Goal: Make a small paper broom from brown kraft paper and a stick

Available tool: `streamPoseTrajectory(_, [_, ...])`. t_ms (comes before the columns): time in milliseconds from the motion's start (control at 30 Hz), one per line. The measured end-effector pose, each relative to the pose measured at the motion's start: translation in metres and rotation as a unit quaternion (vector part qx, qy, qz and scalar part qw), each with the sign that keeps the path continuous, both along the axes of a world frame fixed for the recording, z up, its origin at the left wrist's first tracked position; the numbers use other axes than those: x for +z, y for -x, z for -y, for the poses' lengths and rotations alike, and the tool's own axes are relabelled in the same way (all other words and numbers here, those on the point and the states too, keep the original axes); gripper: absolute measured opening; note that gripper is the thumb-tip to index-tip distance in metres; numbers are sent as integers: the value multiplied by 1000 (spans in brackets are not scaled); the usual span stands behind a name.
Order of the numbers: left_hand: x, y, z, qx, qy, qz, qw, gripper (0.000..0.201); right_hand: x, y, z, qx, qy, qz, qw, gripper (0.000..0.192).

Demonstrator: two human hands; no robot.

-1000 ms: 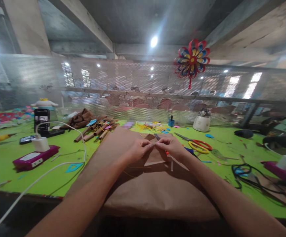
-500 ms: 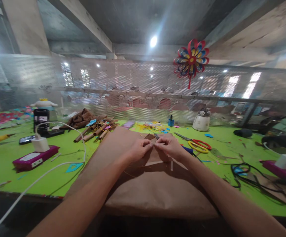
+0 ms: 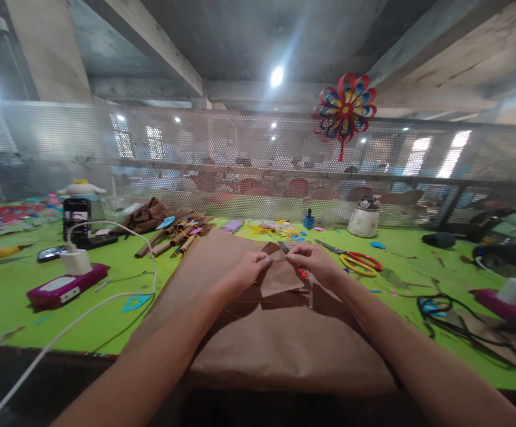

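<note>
A small piece of brown paper (image 3: pixel 281 280) is stretched between my two hands, above a large brown paper sheet (image 3: pixel 293 350). My left hand (image 3: pixel 249 271) pinches its upper left edge between thumb and fingers. At the upper right edge, my right hand (image 3: pixel 317 262) has thumb and fingertips closed on the same piece. Just beyond the fingers, a dark metal tip shows, partly hidden. A small red-orange object (image 3: pixel 302 273) peeks out under my right hand, and a thin whitish strip (image 3: pixel 311 295) is below it.
Rolled brown paper tubes (image 3: pixel 182 236) lie at the back left. Scissors (image 3: pixel 356 261) with red and yellow handles and a white lidded bottle (image 3: pixel 363 218) are to the right. A blue glue-like bottle (image 3: pixel 308 219) stands behind. A purple power strip (image 3: pixel 67 286) trails a white cable at left.
My hands have moved apart, my right hand slightly to the right. The small brown paper now shows as a flat face between them, and the red-orange object has come into sight.
</note>
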State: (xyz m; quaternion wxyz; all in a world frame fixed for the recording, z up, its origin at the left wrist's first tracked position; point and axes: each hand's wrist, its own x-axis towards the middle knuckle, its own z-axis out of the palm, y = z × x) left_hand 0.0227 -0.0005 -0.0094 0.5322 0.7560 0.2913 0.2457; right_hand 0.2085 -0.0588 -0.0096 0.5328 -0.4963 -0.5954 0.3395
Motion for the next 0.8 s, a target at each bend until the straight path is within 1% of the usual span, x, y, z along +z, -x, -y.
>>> streamPoseTrajectory(67, [2, -1, 3, 2, 34, 22, 999, 24, -1, -2, -2, -8, -9, -14, 1000, 26])
streamPoseTrajectory(133, [5, -1, 6, 4, 45, 36, 998, 23, -3, -4, -3, -11, -11, -26, 1000, 25])
streamPoseTrajectory(267, [6, 0, 7, 7, 2, 29, 1000, 28, -5, -7, -5, -8, -9, -40, 999, 27])
streamPoseTrajectory(367, [0, -1, 0, 3, -25, 17, 1000, 29, -5, -7, -5, -7, -12, -49, 999, 28])
streamPoseTrajectory(467, [-8, -3, -8, -13, -69, 11, 997, 29, -4, -1, -3, -11, 5, -38, 999, 31])
streamPoseTrajectory(567, [-11, -4, -11, -34, -107, 10, 994, 31, -2, 6, -1, -24, 24, -29, 999, 32])
streamPoseTrajectory(633, [-9, -3, -9, -44, -100, 12, 994, 32, 0, 9, 1, -34, 20, -37, 999, 31])
streamPoseTrajectory(733, [-3, 0, -7, -58, -46, 20, 997, 30, 2, 6, 1, -37, 9, -40, 999, 31])
streamPoseTrajectory(800, [-1, 2, -7, -66, -7, 25, 997, 29, 2, 3, 0, -32, 14, -40, 999, 33])
